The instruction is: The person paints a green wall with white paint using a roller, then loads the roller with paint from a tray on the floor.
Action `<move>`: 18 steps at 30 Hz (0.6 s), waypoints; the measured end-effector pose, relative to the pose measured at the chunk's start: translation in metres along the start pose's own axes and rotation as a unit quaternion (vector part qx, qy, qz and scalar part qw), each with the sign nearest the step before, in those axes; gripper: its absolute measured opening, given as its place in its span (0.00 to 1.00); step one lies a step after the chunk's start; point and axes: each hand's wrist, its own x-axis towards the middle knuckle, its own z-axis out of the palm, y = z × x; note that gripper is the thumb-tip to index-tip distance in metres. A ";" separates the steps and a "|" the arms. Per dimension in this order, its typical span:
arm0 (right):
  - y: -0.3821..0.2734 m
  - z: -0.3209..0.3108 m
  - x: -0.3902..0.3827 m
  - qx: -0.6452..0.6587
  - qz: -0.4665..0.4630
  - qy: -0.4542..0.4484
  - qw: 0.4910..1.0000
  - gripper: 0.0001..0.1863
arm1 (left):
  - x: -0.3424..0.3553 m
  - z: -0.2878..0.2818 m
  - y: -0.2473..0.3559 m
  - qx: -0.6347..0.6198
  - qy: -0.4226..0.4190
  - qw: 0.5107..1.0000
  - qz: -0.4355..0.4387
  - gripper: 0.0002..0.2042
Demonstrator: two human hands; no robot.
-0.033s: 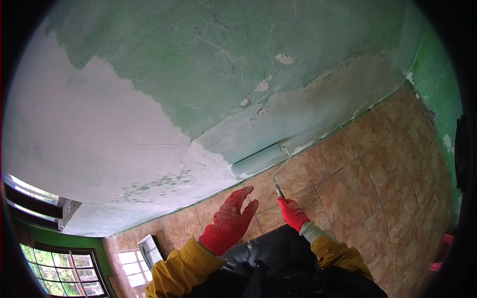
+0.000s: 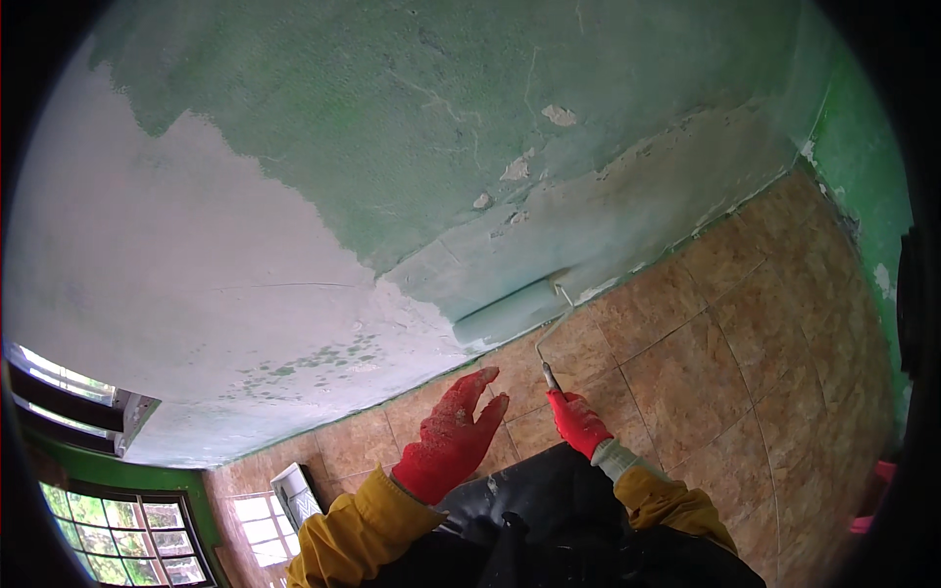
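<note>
My right hand (image 2: 578,423), in a red glove, grips the handle of a paint roller (image 2: 505,316), whose long cylinder lies against the bottom of a patchy wall (image 2: 294,88) just above the floor. The wall is part green, part whitish, with flaked spots. My left hand (image 2: 446,436), in a red glove dusted with pale specks, is raised to the left of the handle, fingers apart, holding nothing.
Brown tiles (image 2: 706,392) cover the floor along the wall. A paint tray (image 2: 297,495) lies at the lower left, near a barred window (image 2: 123,539). A second opening (image 2: 69,397) is at the left. A green wall (image 2: 858,167) meets the painted one at the right.
</note>
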 end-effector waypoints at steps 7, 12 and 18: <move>-0.056 -0.024 -0.025 -0.087 -0.261 0.052 0.960 0.09 | 0.001 0.000 0.001 0.019 0.019 0.999 0.035 0.19; -0.152 -0.055 -0.036 0.029 -0.230 0.055 0.971 0.07 | 0.002 -0.006 0.006 -0.026 0.030 0.999 0.031 0.18; -0.098 -0.046 -0.021 -0.185 -0.386 0.160 0.890 0.13 | 0.004 -0.005 0.002 -0.026 0.039 0.999 0.022 0.17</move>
